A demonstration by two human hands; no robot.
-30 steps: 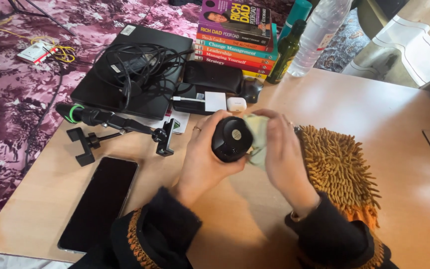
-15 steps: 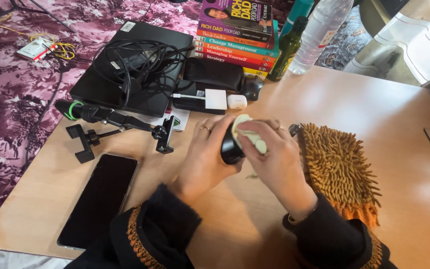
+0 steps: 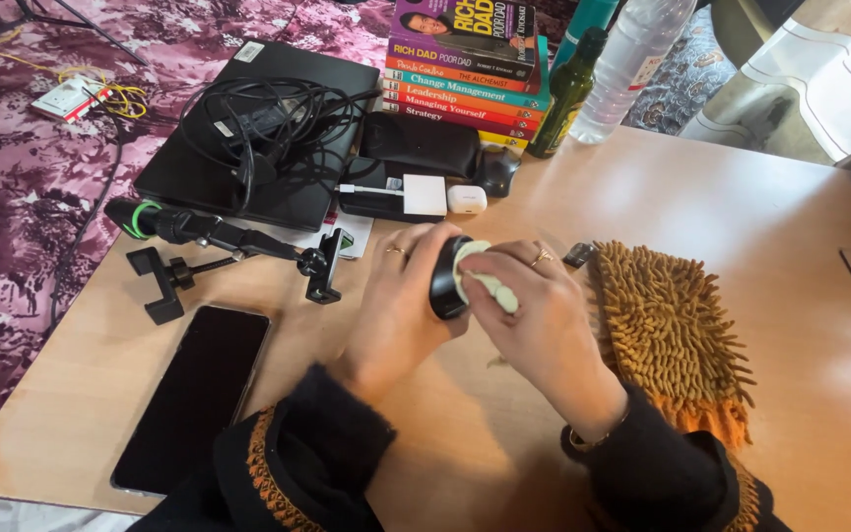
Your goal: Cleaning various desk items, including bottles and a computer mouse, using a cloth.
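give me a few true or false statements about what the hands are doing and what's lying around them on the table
1. The left hand holds a black round object. True.
2. The right hand presses a pale cloth against that object. True.
3. The phone lies on top of the laptop. False: it lies flat on the table, near the left sleeve.
4. The orange shaggy mitt is worn on the left hand. False: it lies on the table beside the right hand.
5. Books are stacked at the far edge. True.

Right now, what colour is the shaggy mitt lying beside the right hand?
Mustard orange-brown, the shaggy mitt shows best in the head view, beside the right hand.
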